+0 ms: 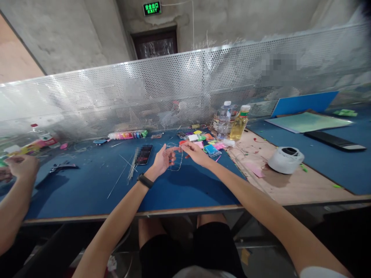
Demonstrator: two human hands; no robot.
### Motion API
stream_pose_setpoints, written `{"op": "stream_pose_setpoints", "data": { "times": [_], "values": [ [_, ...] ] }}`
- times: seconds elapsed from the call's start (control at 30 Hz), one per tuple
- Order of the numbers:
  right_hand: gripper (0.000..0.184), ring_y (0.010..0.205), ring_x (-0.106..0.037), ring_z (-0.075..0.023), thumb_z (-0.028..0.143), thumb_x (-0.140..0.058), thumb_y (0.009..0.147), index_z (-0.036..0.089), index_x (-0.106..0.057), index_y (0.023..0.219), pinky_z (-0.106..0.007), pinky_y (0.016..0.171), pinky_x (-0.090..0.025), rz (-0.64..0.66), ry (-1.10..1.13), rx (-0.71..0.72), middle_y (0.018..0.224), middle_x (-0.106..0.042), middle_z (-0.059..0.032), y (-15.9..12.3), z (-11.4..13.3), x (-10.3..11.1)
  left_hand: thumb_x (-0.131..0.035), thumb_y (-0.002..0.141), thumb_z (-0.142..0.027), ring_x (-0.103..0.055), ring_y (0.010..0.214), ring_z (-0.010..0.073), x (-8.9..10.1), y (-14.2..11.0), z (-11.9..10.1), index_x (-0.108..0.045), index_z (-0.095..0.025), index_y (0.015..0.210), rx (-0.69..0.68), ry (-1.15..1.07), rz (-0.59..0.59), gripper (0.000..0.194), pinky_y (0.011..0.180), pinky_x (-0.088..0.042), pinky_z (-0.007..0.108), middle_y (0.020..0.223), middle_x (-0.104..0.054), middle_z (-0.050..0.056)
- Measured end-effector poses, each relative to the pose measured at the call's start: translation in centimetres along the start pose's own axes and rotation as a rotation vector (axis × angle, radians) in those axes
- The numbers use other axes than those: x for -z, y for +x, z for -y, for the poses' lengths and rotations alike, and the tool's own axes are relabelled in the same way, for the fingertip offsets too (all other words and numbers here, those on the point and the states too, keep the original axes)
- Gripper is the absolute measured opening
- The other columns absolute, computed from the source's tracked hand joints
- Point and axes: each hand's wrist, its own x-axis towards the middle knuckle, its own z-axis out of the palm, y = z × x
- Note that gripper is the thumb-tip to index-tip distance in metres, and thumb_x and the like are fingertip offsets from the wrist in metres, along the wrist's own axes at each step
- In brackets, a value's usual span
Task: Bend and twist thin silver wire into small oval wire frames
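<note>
While a perforated metal partition (101,92) ran along the far side, a blue-covered table (185,199) stretched out before the person. Above it, near its middle, the two hands were close together: the right hand (195,152) had its thumb and fingers pinched on a thin bent wire, and the left hand (164,160) was half curled at the wire's other side, though whether it gripped could not be told. At the far left, a co-worker's hand (24,166) was raised over the table. Beyond the right hand stood a clear plastic bottle (223,121) and a bottle of yellow liquid (239,125), just beside each other. A smartphone (147,151) lay left of the left hand, with loose straight wires (131,172) beside it. Smallest, the bent wire (181,159) hung as an open outline between the hands.
</note>
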Motion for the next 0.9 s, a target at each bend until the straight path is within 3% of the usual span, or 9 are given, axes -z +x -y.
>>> {"op": "stream_pose_setpoints", "data": {
  "times": [0.2,0.43,0.57,0.77,0.9],
  "values": [
    [0.033,0.081,-0.057,-0.0151,0.052,-0.047,0.092,0.023,-0.06,0.1,-0.029,0.073,-0.052,-0.023,-0.043,0.018,0.089,-0.06,-0.0014,0.4,-1.0,0.1,-0.041,0.092,-0.057,-0.046,0.056,0.0125,-0.7,-0.3,-0.2,-0.067,-0.013,0.113,-0.008,-0.019,0.027,0.056,0.047,-0.036,0.023,0.067,-0.05,0.003],
    [0.032,0.087,-0.061,-0.0183,0.046,-0.044,0.095,0.021,-0.064,0.101,-0.033,0.078,-0.05,-0.066,-0.259,0.164,0.098,-0.066,-0.006,0.3,-0.6,0.7,-0.038,0.095,-0.054,-0.048,0.06,0.0124,-0.7,-0.3,-0.1,-0.069,-0.012,0.106,-0.066,0.023,0.017,0.053,0.05,-0.04,0.023,0.069,-0.052,0.004],
    [0.026,0.094,-0.063,-0.0205,0.039,-0.048,0.095,0.022,-0.066,0.103,-0.037,0.085,-0.048,-0.073,-0.438,0.289,0.105,-0.069,-0.0063,0.2,-0.6,0.9,-0.038,0.095,-0.054,-0.048,0.06,0.0122,-0.3,0.0,-0.1,-0.069,-0.012,0.104,-0.176,0.096,-0.039,0.053,0.049,-0.039,0.022,0.071,-0.052,0.004],
    [0.028,0.094,-0.064,-0.0215,0.035,-0.051,0.093,0.025,-0.06,0.118,-0.038,0.083,-0.05,-0.114,-0.503,0.308,0.106,-0.069,-0.0067,0.0,-0.4,0.8,-0.046,0.093,-0.053,-0.05,0.069,0.0148,-0.5,-0.3,-0.2,-0.072,-0.013,0.095,-0.321,0.284,-0.12,0.047,0.052,-0.04,0.023,0.078,-0.057,0.007],
    [0.024,0.093,-0.061,-0.0228,0.035,-0.056,0.091,0.023,-0.063,0.111,-0.04,0.086,-0.048,-0.159,-0.536,0.4,0.1,-0.067,-0.0073,-0.3,0.2,0.3,-0.051,0.092,-0.047,-0.052,0.079,0.0164,-0.8,-0.8,-0.1,-0.072,-0.016,0.098,-0.484,0.49,-0.129,0.038,0.061,-0.042,0.024,0.085,-0.059,0.008]
  ]
}}
